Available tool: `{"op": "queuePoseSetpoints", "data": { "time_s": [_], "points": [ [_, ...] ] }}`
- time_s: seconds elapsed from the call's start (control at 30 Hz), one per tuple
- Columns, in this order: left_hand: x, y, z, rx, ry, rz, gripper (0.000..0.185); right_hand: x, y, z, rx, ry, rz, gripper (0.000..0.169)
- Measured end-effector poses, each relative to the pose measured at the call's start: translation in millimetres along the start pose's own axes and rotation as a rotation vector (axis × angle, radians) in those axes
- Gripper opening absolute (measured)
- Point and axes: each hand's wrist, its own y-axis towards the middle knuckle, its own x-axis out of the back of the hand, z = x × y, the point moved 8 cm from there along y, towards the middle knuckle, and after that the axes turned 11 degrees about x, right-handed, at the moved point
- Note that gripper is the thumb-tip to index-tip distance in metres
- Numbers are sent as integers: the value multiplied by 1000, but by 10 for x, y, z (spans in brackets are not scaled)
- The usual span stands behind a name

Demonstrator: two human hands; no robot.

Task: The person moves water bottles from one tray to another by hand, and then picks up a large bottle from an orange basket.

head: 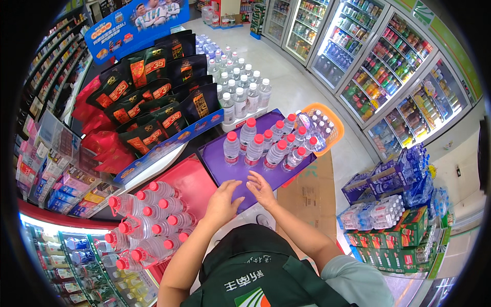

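Note:
My left hand point(226, 201) hovers over the near edge of a purple tray point(218, 169), fingers apart, holding nothing. Close beside it, my right hand point(261, 190) is also empty with its fingers spread. Several red-capped clear plastic water bottles point(254, 149) stand upright in a group on the purple tray, just beyond my hands. Left of my left hand, a red tray point(195, 176) bears more red-capped bottles point(165, 227), some of them large with red handles. White-capped bottles point(240, 101) stand in rows past the purple tray.
An orange basket point(336, 130) with bottles is at the tray's far right. Black snack pouches point(153, 111) fill a display box at left. Flattened cardboard point(307, 199) lies on the floor. Shrink-wrapped bottles point(372, 213) and green cartons point(387, 259) are stacked at right, below glass-door fridges point(387, 65).

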Motion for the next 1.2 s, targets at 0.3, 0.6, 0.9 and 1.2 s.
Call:
{"op": "queuePoseSetpoints", "data": {
  "time_s": [0.3,0.6,0.9,1.2],
  "points": [
    [-771,760,-553,84,-129,-77,62,1017,317,207,9,-264,-146,44],
    [-1135,1417,-697,152,-100,-243,67,1439,537,507,315,-411,-60,73],
    [-1244,1498,-644,228,-139,-314,41,1289,719,498,286,-527,96,74],
    [-1225,1100,-722,173,-162,-418,35,1102,605,618,438,-615,163,73]
  ]
}}
